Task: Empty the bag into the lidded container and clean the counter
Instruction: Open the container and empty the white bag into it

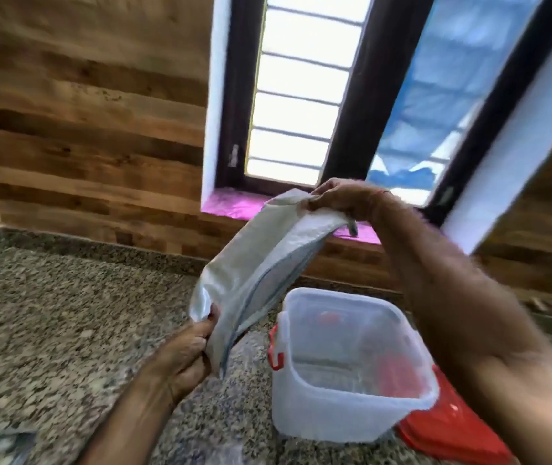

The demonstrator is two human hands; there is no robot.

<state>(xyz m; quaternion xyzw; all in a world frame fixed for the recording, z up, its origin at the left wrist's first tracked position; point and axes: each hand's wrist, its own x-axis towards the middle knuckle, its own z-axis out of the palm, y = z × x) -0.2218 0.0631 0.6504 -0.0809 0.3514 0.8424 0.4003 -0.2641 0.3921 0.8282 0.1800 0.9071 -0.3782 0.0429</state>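
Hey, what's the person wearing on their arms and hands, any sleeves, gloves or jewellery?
Both forearms are bare, no sleeves in view. The left forearm carries no watch or band. The right forearm is hairy, with a thin reddish thread round the wrist. No gloves on the left grip or right grip; blur hides any rings.

Note: red lid [449, 431] partly hidden behind the container [321, 407] and your right forearm [469, 313]. Contents of the container blurred, unreadable. Inside of the bag [251, 263] hidden from you.
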